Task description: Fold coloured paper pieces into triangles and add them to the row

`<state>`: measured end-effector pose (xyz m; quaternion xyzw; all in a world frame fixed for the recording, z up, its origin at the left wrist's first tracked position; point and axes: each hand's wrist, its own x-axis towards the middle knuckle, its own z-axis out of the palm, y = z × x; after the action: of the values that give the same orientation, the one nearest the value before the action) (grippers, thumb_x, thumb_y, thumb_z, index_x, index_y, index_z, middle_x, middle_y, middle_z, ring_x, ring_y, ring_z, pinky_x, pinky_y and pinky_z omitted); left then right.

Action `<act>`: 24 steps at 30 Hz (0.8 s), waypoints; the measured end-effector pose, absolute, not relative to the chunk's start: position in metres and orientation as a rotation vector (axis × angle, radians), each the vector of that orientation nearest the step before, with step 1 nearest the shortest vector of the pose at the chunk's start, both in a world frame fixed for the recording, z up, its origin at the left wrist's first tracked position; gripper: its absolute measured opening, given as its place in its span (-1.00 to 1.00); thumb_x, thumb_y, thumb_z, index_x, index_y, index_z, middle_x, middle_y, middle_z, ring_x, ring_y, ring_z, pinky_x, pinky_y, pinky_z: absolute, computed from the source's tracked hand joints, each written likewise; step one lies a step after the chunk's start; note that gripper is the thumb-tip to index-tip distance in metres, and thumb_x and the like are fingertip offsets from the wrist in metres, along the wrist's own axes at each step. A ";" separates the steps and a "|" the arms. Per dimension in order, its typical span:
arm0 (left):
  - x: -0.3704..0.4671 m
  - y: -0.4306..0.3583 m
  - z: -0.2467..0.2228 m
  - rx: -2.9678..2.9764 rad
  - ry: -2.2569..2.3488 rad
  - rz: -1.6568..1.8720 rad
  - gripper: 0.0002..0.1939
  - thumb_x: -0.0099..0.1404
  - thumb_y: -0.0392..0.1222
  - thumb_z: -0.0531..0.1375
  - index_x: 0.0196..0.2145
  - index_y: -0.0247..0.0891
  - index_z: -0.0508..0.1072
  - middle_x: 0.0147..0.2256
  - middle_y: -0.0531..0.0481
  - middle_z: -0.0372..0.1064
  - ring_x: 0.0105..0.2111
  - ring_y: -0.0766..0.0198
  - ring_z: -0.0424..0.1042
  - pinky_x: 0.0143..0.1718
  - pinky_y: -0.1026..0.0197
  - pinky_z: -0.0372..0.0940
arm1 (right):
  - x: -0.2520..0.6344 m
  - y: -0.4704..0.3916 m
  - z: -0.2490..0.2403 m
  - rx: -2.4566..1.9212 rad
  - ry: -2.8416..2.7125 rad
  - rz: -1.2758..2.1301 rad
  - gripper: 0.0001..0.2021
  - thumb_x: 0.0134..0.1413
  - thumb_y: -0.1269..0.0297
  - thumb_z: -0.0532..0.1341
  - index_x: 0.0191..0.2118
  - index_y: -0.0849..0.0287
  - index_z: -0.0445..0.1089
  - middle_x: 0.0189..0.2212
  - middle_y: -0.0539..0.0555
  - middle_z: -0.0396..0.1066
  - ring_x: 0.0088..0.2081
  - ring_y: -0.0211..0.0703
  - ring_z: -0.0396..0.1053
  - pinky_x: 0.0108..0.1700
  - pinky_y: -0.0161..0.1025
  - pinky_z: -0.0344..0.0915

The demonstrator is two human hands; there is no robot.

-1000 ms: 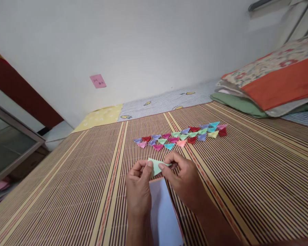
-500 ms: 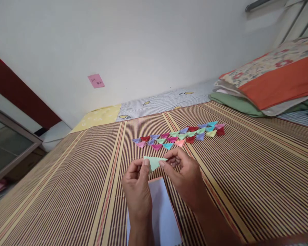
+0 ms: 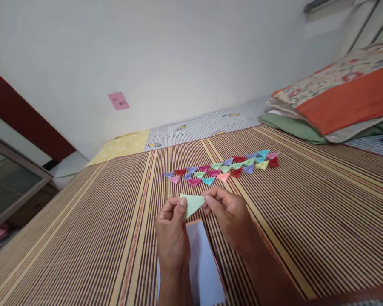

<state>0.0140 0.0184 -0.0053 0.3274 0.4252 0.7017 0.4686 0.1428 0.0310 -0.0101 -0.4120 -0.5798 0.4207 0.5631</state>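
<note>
A light green folded paper triangle (image 3: 194, 205) is held up between my two hands. My left hand (image 3: 172, 229) pinches its left side, thumb in front. At its right tip, my right hand (image 3: 229, 214) grips it between thumb and fingers. Below the hands lies a pale blue-white pad or notebook (image 3: 204, 263), partly covered by my left wrist and forearm. Beyond the hands, several small folded paper pieces (image 3: 213, 173) in red, pink, green, blue, purple and yellow lie in slanting rows.
Under everything is a striped bamboo mat (image 3: 92, 229). Folded bedding with a floral and orange cover (image 3: 341, 93) lies at the far right. A pink note (image 3: 118, 100) is stuck on the white wall (image 3: 185, 55). Patterned cloth (image 3: 194, 127) shows along the mat's back edge.
My right thumb and fingers have shifted to the paper's right tip, uncovering more of the green triangle. My left hand has moved slightly right, still pinching it.
</note>
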 end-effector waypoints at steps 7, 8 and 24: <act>0.014 0.016 -0.009 0.910 1.090 1.714 -0.79 0.17 -0.08 0.40 -0.40 -0.27 0.53 -0.48 0.07 0.41 -0.45 0.35 0.38 -0.38 0.33 0.31 | 0.145 0.035 -0.011 -0.908 -1.334 1.104 -0.87 0.18 0.24 0.28 -0.23 0.17 0.49 -0.40 -0.01 0.45 -0.36 -0.20 0.37 -0.30 -0.29 0.27; 0.014 0.016 -0.009 0.939 1.092 1.702 -0.79 0.19 -0.08 0.39 -0.40 -0.27 0.53 -0.48 0.08 0.41 -0.45 0.36 0.38 -0.38 0.34 0.31 | 0.145 0.035 -0.010 -0.924 -1.356 1.077 -0.89 0.18 0.26 0.27 -0.27 0.18 0.49 -0.43 -0.02 0.43 -0.38 -0.21 0.34 -0.31 -0.29 0.25; 0.014 0.014 -0.008 1.051 1.081 1.558 -0.83 0.22 -0.11 0.38 -0.35 -0.26 0.55 -0.42 0.05 0.49 -0.40 0.35 0.42 -0.33 0.36 0.33 | 0.149 0.032 -0.006 -0.992 -1.434 1.024 -0.77 0.26 0.22 0.18 -0.41 0.18 0.40 -0.59 -0.11 0.16 -0.52 -0.29 0.09 -0.48 -0.32 0.05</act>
<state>0.0142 0.0138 -0.0084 0.4283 0.4406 0.6351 0.4681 0.1487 0.0317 -0.0061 -0.4157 -0.6008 0.4291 0.5311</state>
